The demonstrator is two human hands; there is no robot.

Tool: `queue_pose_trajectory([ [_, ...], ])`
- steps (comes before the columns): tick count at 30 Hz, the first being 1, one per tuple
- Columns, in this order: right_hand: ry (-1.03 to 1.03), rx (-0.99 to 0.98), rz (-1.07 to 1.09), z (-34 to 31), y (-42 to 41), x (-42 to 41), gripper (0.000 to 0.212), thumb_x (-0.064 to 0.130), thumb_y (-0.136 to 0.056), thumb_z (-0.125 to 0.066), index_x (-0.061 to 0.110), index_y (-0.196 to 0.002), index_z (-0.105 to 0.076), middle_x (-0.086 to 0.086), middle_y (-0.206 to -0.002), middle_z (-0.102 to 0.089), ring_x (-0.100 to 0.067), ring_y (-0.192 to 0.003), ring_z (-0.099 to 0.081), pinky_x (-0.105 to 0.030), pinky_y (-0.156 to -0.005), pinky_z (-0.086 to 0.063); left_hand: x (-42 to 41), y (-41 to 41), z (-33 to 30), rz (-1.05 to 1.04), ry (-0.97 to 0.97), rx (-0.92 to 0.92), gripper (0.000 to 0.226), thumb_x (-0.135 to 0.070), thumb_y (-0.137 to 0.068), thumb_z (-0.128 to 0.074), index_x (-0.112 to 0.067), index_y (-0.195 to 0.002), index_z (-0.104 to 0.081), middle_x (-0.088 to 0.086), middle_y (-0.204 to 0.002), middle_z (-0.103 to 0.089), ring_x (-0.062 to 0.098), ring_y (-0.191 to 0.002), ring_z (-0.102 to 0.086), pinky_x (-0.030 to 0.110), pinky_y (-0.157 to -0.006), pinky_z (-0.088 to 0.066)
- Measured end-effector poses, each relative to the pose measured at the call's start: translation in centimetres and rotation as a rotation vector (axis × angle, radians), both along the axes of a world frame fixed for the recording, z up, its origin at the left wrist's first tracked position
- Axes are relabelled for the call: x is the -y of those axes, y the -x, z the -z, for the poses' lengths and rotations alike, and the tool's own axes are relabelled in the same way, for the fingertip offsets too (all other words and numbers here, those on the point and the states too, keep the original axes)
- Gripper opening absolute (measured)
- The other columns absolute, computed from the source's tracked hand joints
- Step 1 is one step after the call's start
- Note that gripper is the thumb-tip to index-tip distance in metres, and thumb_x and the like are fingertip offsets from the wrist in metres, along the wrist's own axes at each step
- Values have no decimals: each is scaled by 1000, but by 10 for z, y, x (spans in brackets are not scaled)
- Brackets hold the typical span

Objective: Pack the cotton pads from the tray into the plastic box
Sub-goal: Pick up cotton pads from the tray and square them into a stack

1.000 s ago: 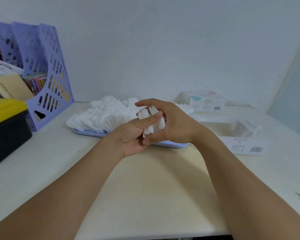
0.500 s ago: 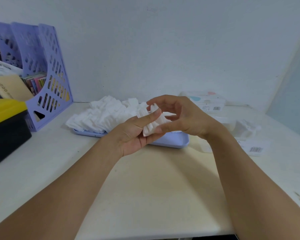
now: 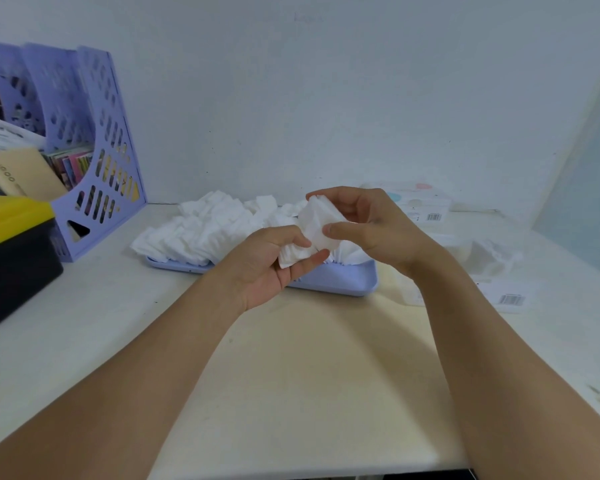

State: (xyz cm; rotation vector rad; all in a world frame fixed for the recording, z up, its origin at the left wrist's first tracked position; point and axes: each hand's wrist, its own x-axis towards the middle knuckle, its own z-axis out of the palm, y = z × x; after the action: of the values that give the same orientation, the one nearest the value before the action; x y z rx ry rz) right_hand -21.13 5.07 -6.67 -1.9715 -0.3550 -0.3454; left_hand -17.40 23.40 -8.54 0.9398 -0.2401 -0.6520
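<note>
Cotton pads [image 3: 309,237] sit bunched in both hands, left hand [image 3: 267,268] cupping below, right hand [image 3: 371,230] pinching above, over the tray [image 3: 347,280], apparently being squared up, then needing carrying right of the tray to the plastic box [image 3: 465,252].

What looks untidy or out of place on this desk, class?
The pads are heaped loosely and spill over the left edge of the tray. The bunch held in both hands is fanned out unevenly. Nothing looks damaged.
</note>
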Motion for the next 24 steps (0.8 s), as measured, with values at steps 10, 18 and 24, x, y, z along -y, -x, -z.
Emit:
queue_pose_trajectory([
  [10, 40, 133, 180, 4, -8, -2, 41, -5, -82, -74, 12, -119, -72, -9, -103, -74, -22, -89, -69, -30, -83, -57, 1, -3, -1, -102, 59, -67, 27, 0, -91, -56, -2, -116, -63, 17, -117, -73, 30, -106, -72, 39, -82, -62],
  [18, 16, 196, 196, 9, -9, -25, 43, 0, -76, -76, 20, -114, -70, -5, -90, -66, -15, -67, -61, -29, -61, -56, 7, -2, 4, -124, -64, 149, 29, -22, -102, -56, -4, -124, -63, 15, -117, -73, 23, -109, -71, 37, -87, -60],
  [24, 53, 175, 161, 10, -7, -33, 42, 4, -80, -74, 22, -118, -67, -2, -93, -66, -16, -71, -64, -29, -60, -56, 9, 6, 1, -93, -80, 235, 43, -44, -102, -48, -11, -126, -61, 6, -119, -74, 18, -108, -71, 33, -83, -61],
])
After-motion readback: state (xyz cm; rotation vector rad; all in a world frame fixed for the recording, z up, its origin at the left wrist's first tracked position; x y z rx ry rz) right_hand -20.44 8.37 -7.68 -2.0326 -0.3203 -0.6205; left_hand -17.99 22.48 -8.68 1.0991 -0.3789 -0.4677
